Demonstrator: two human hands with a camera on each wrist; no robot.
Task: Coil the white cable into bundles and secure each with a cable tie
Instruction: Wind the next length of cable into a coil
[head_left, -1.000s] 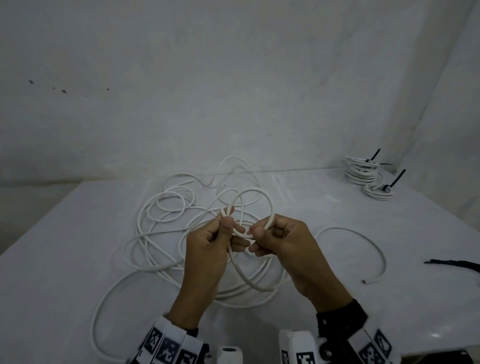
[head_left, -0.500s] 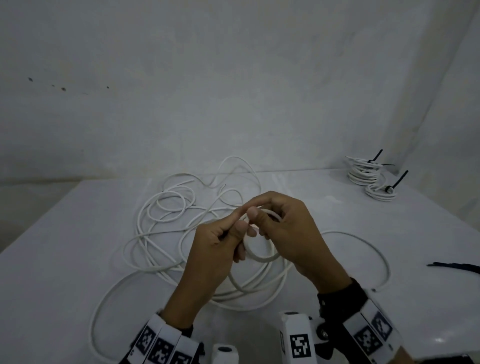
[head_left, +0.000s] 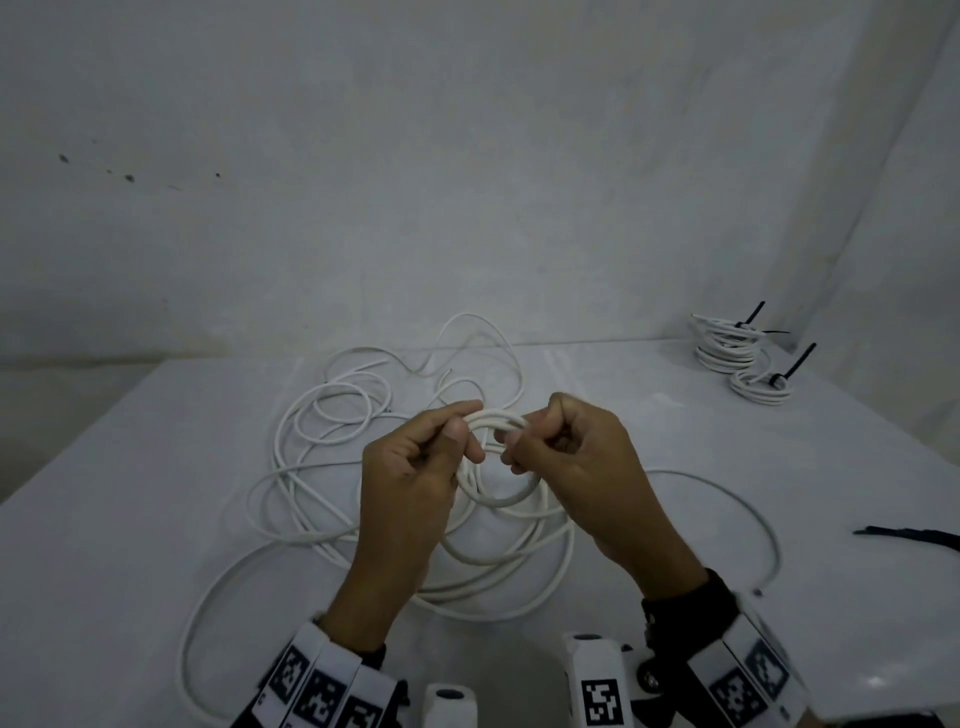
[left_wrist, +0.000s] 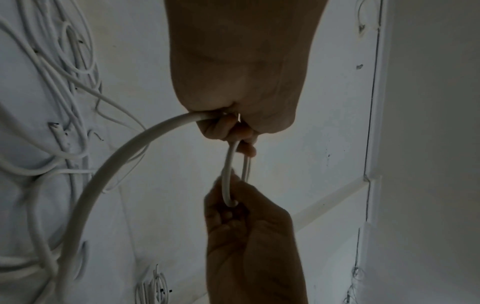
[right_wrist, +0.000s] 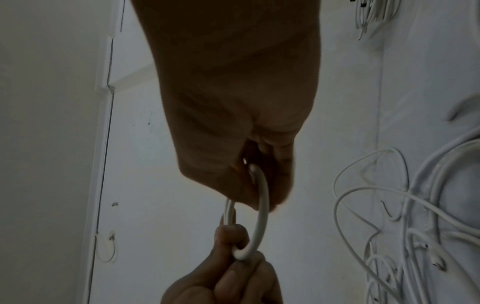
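Note:
A long white cable (head_left: 332, 431) lies in loose tangled loops on the white table (head_left: 156, 519). Above it I hold a small coil (head_left: 498, 423) of that cable between both hands. My left hand (head_left: 441, 441) pinches the coil's left side with thumb and fingers; the left wrist view shows the cable (left_wrist: 124, 156) curving out of that hand (left_wrist: 233, 131). My right hand (head_left: 535, 441) grips the coil's right side, its fingers curled round the loop (right_wrist: 262, 205). A black cable tie (head_left: 909, 535) lies at the table's right edge.
Two finished white bundles (head_left: 727, 348) (head_left: 761, 387) with black ties stand at the back right corner. A loose cable end (head_left: 758, 592) trails to the right of my hands. A grey wall rises behind the table.
The large upright loop from a second ago has been folded down into a small tight coil. My right hand swung over the left and now sits beside it, gripping the coil.

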